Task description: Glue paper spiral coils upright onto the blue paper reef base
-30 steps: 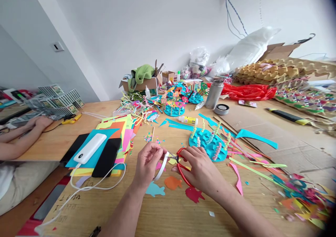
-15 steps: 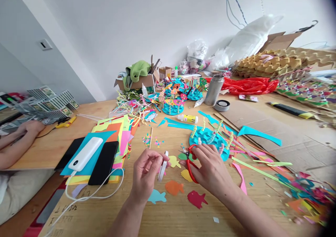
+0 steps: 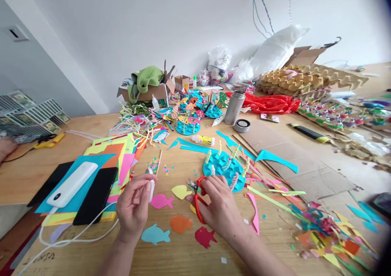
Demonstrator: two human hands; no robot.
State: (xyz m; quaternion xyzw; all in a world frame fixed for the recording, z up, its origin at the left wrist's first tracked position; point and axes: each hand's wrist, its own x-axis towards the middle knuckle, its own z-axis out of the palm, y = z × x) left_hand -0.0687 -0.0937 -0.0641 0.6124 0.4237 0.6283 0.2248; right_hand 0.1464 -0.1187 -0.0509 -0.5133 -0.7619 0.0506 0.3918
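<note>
My left hand [image 3: 133, 204] is closed, its thumb and fingertips pinching a thin white ring that looks like a roll of tape [image 3: 152, 189]. My right hand [image 3: 218, 204] grips red-handled scissors [image 3: 200, 204], whose short metal blades point left, apart from the tape. Between and below both hands lie paper fish: yellow [image 3: 181, 192], pink [image 3: 161, 201], orange [image 3: 180, 224], light blue [image 3: 155, 234] and dark red [image 3: 205, 237]. Another yellow piece is partly hidden by my right hand. Just beyond that hand sits a blue egg-tray base [image 3: 224, 166] bearing curly pipe-cleaner stems.
A glue bottle [image 3: 203, 140], steel flask [image 3: 234, 108] and its lid [image 3: 242, 125] stand farther back. Coloured paper [image 3: 125, 166], a power bank [image 3: 76, 184] and a phone [image 3: 95, 196] lie left. Paper scraps [image 3: 330, 231] and a utility knife [image 3: 309, 132] lie right. Someone's hand [image 3: 7, 147] shows far left.
The view has swung to the right, so the table's contents sit farther left. The pink fish shows more fully. Both hands keep their holds on the tape and scissors.
</note>
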